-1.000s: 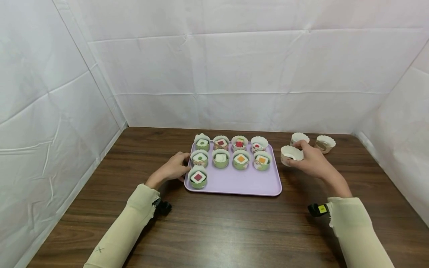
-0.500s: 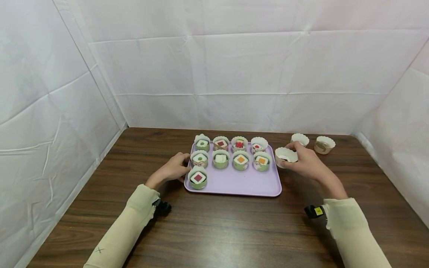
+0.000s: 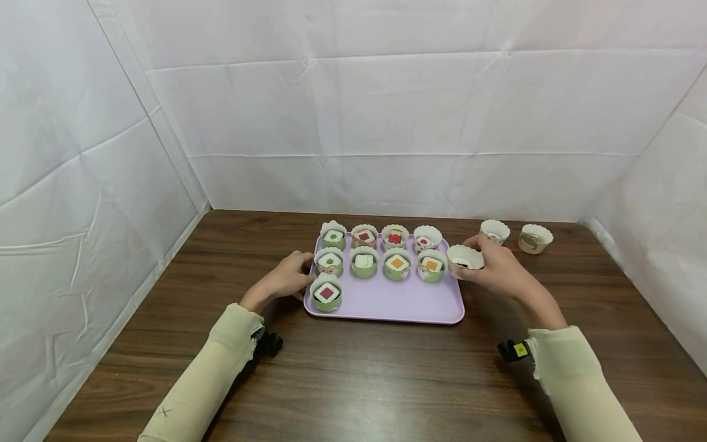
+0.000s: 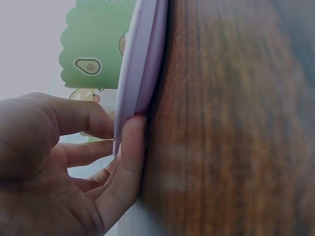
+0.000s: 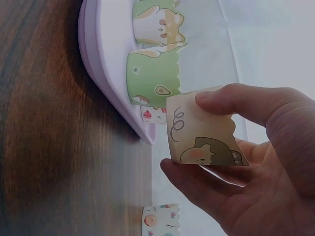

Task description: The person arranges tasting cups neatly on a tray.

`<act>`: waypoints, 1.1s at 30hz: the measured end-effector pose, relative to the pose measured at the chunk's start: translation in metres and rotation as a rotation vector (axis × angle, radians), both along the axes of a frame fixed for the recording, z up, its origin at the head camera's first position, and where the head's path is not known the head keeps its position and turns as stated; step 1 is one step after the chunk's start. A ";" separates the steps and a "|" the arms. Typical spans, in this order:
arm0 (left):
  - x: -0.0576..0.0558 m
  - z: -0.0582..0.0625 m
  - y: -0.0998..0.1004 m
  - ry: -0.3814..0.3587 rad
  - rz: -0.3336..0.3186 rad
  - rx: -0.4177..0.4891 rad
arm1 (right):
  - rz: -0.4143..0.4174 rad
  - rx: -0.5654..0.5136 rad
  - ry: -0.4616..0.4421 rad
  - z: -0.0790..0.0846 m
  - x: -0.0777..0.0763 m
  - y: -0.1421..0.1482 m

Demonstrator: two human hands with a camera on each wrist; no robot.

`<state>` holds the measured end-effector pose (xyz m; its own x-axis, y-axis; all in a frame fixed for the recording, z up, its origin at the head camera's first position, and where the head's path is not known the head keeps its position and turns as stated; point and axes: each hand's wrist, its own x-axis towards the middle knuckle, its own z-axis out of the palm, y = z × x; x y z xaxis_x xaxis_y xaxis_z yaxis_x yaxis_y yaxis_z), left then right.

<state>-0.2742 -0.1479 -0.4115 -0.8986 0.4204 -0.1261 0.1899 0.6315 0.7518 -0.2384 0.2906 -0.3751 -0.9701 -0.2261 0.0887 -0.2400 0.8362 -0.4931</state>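
Note:
My left hand grips the left edge of the lilac tray; in the left wrist view the thumb lies at the rim's upper side and a finger reaches under it. Between thumb and fingers my right hand pinches a cream paper baking cup printed with a cartoon figure. That cup is at the tray's right edge, above the table, beside a green cup holding a white piece with an orange square. Something dark shows inside the held cup, too small to tell.
On the tray several paper cups stand in rows, among them a front-left cup with a red-centred white piece. Behind my right hand, a white cup and a brown-patterned cup stand on the wooden table. White sheeting encloses the table.
My right hand has moved left with the baking cup, from right of the tray to the tray's right edge. The left hand and tray have stayed still.

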 end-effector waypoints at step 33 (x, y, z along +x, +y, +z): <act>0.001 0.002 0.001 -0.012 0.004 0.004 | 0.047 0.008 0.063 0.018 0.011 -0.011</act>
